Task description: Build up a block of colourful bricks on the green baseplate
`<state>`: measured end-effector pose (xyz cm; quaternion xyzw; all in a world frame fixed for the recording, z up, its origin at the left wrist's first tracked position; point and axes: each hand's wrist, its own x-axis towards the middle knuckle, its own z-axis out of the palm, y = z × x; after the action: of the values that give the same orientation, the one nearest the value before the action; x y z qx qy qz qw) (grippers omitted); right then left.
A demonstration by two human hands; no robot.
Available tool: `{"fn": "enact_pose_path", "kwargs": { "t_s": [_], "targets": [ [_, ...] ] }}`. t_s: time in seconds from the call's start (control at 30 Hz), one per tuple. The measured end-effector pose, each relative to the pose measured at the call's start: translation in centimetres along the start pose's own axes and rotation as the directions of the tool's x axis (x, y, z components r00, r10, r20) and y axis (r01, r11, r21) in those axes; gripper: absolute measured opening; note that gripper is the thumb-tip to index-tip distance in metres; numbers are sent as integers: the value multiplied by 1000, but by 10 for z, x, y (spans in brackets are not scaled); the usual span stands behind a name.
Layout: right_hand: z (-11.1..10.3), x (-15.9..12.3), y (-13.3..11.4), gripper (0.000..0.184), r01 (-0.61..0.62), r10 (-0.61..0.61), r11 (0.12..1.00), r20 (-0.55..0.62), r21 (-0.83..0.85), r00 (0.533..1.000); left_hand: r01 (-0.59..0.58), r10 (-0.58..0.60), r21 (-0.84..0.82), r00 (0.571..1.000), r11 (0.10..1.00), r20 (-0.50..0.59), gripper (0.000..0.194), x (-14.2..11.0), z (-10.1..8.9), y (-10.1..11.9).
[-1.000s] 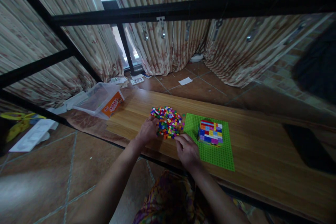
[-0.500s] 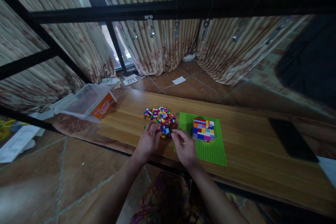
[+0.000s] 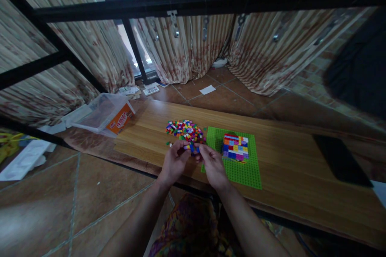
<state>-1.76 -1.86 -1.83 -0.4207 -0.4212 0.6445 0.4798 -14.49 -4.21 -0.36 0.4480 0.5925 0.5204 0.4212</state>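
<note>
Small joined toy bricks, mostly blue with a bit of yellow, are held between my two hands. My left hand pinches their left end, fingers closed. From the other side my right hand grips the right end with thumb and fingers. Just beyond lies a pile of loose colourful bricks. Right of my hands a green baseplate rests on the wooden table, bearing a multicoloured block of stacked bricks. My fingers hide part of the held bricks.
At the table's left end a clear plastic box with an orange label lies tilted. A flat black object rests at the right. A dark metal frame crosses beyond the table, with striped curtains behind.
My hands have come together, and my right fingers now close on the blue bricks that my left hand held. The view has shifted slightly.
</note>
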Motion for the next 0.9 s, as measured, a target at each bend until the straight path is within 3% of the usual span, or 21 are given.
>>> {"fn": "enact_pose_path", "kwargs": {
  "t_s": [0.17, 0.33, 0.57, 0.73, 0.8, 0.9],
  "targets": [
    [-1, -2, 0, 43, -45, 45, 999, -35, -9, 998, 97, -99, -72, 995, 993, -27, 17, -8, 5, 1],
    [5, -11, -1, 35, -2, 1, 999, -53, -34, 999, 99, -90, -103, 992, 990, 89, 22, -16, 11, 11],
    [11, -20, 0, 29, -69, 73, 993, -43, 90, 996, 200, -176, -178, 974, 963, 139, 32, -22, 7, 6],
    [15, -20, 7, 26, -52, 58, 984, -35, 170, 998, 229, -196, -253, 969, 940, 150, 33, -23, 5, 1],
    [15, -15, 8, 28, -30, 34, 996, -48, 84, 998, 231, -210, -237, 971, 944, 111, 33, -18, 3, -1],
    [12, 3, 5, 22, 89, -120, 954, -92, -285, 989, 152, -155, -66, 987, 986, -34, 28, -2, -3, -6]
  ]
}}
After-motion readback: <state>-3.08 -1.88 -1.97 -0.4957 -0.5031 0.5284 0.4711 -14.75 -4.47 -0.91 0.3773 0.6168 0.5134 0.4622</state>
